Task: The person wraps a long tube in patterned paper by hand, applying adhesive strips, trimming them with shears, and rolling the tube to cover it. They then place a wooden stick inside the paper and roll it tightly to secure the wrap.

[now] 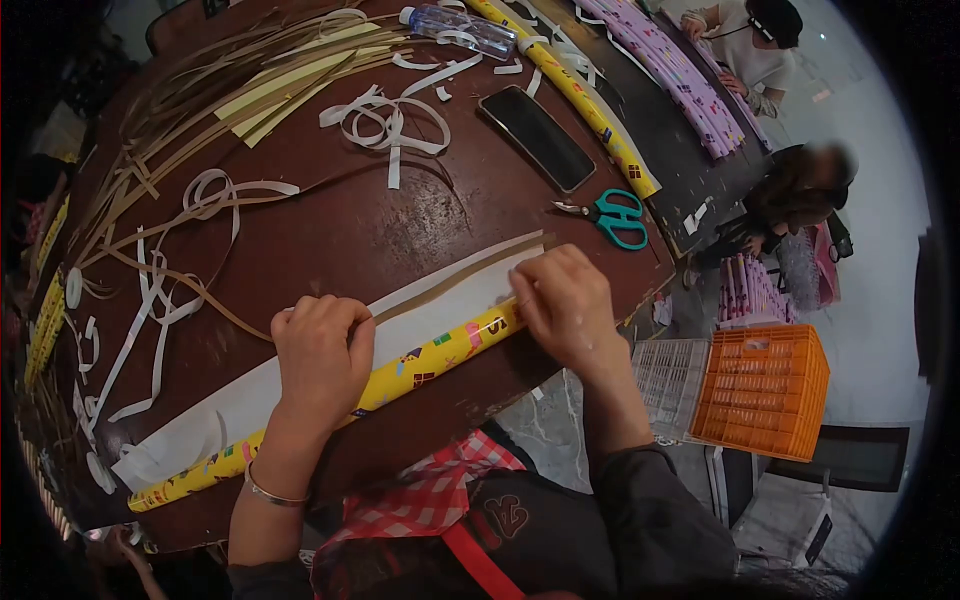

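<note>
A roll of yellow patterned wrapping paper (440,352) lies slantwise along the near table edge, its white inner side (430,318) partly unrolled beyond it. Along that white sheet's far edge runs a brown strip (450,285). My left hand (322,355) is closed over the strip at the middle of the sheet, fingers curled down and their tips hidden. At the roll's right end, my right hand (568,305) has its fingers curled on the paper, thumb beside the yellow side. Teal-handled scissors (620,218) rest just beyond my right hand.
A phone (537,137), a plastic bottle (460,30), white ribbon loops (395,130) and bundled brown strips (200,110) lie on the table (300,235). Another yellow roll (590,110) lies at the right edge. An orange crate (765,390) stands to the right. Two people are nearby.
</note>
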`<state>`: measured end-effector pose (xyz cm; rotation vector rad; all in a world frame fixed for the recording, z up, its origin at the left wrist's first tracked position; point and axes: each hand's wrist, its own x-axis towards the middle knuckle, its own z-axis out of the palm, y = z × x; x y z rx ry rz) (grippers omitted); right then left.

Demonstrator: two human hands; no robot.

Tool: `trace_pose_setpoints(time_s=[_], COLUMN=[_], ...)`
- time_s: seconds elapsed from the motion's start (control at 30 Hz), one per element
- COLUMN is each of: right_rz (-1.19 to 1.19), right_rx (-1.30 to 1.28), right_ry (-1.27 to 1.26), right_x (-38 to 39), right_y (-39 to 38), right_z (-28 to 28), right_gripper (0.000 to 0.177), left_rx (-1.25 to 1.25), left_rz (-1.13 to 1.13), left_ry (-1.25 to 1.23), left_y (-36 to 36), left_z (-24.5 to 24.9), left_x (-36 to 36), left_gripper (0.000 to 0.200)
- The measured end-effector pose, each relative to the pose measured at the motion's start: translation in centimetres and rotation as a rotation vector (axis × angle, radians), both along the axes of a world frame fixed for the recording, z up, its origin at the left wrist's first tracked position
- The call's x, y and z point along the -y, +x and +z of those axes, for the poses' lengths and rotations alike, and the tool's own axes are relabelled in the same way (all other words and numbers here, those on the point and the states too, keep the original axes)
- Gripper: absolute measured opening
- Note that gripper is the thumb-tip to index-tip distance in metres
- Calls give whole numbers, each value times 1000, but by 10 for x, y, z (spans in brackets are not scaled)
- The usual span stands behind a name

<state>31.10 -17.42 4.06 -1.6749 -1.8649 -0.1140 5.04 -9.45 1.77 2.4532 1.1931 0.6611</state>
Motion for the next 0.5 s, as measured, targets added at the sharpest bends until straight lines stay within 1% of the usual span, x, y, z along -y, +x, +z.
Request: trace_pose_setpoints(time_s=[0.07,0.1,0.17,0.23,0.33,0.5], right_rz=[120,120,224,227,226,207], right_rx=[0,0,-67,-32,-26,7], right_ry=[-35,-33,25,15,67,19], right_x=[2,0,-4,-4,-5,-1], right_y=[-17,-24,-33,-34,-34,-32], right_z=[-3,-7,-17,-22,-26,-27], right_gripper=[12,12,13,13,15,20], left_rx=[0,1,3,10,-10,-2], left_rz=[3,4,6,6,8,9], left_ry=[1,-5,-7,-18,0,-2], left_y=[0,0,0,0,0,0], left_z=[0,1,2,1,-1,-1], left_x=[0,0,0,0,0,0], left_gripper=[2,2,2,2,3,3])
